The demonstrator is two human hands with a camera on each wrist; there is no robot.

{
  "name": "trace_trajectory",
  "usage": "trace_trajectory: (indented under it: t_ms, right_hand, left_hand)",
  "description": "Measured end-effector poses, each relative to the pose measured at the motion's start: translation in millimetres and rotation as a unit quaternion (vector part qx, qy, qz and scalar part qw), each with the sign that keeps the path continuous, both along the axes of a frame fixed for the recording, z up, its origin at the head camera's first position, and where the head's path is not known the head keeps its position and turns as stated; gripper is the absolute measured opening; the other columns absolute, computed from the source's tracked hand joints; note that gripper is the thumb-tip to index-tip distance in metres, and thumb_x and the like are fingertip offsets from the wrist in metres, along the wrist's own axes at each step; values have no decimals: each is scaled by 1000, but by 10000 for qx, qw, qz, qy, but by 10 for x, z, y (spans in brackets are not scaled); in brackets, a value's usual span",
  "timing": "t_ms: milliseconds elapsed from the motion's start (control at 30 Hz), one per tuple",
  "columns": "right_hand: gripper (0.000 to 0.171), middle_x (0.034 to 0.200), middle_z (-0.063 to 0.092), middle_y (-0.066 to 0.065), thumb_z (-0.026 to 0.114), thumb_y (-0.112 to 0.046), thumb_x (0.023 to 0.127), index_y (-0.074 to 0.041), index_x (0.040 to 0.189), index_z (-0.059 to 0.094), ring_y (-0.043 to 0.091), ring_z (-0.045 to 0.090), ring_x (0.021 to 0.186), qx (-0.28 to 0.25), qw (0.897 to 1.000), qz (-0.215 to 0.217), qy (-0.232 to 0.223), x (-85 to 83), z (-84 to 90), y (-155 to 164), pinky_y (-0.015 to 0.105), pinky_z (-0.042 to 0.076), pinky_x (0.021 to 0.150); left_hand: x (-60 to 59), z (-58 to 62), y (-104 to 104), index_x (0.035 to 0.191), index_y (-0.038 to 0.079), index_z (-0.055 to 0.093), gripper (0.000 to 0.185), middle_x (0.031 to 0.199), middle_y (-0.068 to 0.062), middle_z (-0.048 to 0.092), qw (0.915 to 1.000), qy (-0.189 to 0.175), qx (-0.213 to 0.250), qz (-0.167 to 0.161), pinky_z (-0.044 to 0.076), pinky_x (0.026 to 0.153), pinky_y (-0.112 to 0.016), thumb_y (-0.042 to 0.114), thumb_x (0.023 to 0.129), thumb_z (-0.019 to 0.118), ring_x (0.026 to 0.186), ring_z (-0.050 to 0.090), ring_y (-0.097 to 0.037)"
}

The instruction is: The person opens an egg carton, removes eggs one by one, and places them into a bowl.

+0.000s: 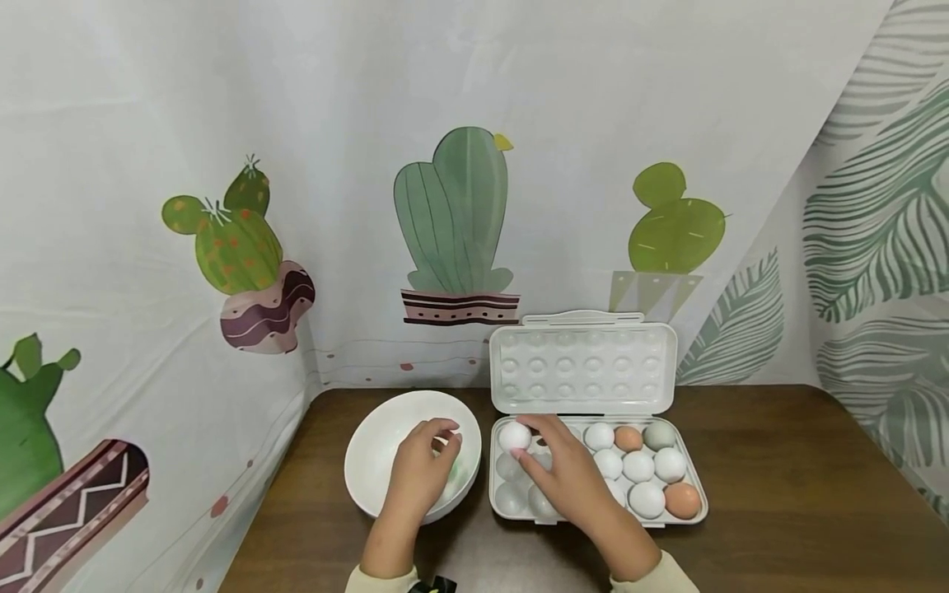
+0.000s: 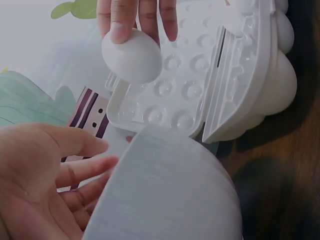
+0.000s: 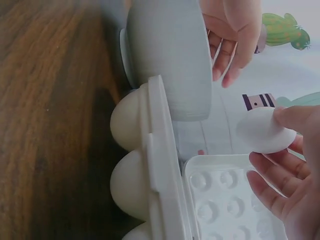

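The right hand pinches a white egg in its fingertips just above the far-left corner of the open egg carton on the wooden bench, while the left hand, fingers loosely curled and holding nothing, hovers over the white bowl beside the carton.

head cam looking down across our table toward the backdrop, left wrist cam super close under the bowl, right wrist cam low beside the egg tray, both sharing bowl, tray lid
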State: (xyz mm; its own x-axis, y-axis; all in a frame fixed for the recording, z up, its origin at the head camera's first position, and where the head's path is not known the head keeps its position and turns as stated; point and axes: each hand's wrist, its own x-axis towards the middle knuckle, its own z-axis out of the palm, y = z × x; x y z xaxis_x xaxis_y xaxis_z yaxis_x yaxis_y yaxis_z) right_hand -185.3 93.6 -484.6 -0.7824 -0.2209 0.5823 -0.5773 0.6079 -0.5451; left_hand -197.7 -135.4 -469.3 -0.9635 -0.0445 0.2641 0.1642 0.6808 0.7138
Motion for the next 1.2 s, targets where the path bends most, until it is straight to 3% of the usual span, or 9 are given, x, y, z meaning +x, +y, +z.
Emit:
trace_trajectory:
  t_ms: [233, 333, 500, 767, 1000, 1200]
  right_hand:
    - [42, 124, 63, -6, 74, -25, 92, -16, 131, 61, 7, 64, 102, -295, 9995, 118, -17, 27, 59, 4, 35, 57, 87]
    - [41, 123, 63, -5, 74, -23, 92, -15, 131, 61, 6, 63, 101, -396, 9991, 150, 52, 33, 74, -3, 33, 57, 86]
    - [41, 122, 62, -6, 74, -21, 92, -14, 130, 60, 6, 63, 100, -548, 9982, 227, 89, 47, 109, -11, 33, 57, 85]
    - [41, 124, 62, -5, 72, -19, 94, -14, 132, 58, 8, 63, 102, -836, 9956, 418, -22, 71, 130, -26, 31, 57, 86]
    - [38, 125, 61, -8, 69, -19, 96, -18, 132, 56, 8, 64, 105, -1197, 9895, 724, -376, 92, 125, -42, 29, 56, 92]
    - [37, 123, 62, -9, 71, -19, 95, -21, 130, 57, 8, 65, 106, -1469, 9850, 745, -515, 107, 135, -57, 29, 57, 93]
  left_hand:
    - [48, 56, 76, 113, 15, 73, 22, 97, 4, 69, 9990, 191, 285, -294, 50, 72, -22, 13, 92, 67, 87, 65, -12]
    - [61, 55, 117, 121, 17, 70, 32, 101, 2, 69, 9978, 318, 318, -482, 54, 74, -25, 9, 91, 68, 91, 66, -13]
    - [89, 71, 183, 134, 18, 62, 48, 113, -1, 67, 9937, 396, 396, -972, 57, 82, -37, 7, 89, 70, 102, 66, -16]
    - [138, 106, 271, 136, 19, 61, 54, 123, 0, 63, 9835, 411, 440, -1707, 56, 85, -29, 10, 86, 77, 110, 64, -17]
    - [159, 128, 315, 132, 22, 63, 51, 119, 6, 62, 9803, 455, 585, -1829, 57, 84, -30, 18, 85, 82, 105, 63, -19]
    - [164, 137, 326, 130, 25, 65, 50, 118, 8, 63, 9793, 653, 658, -1801, 57, 83, -29, 22, 84, 83, 101, 60, -9]
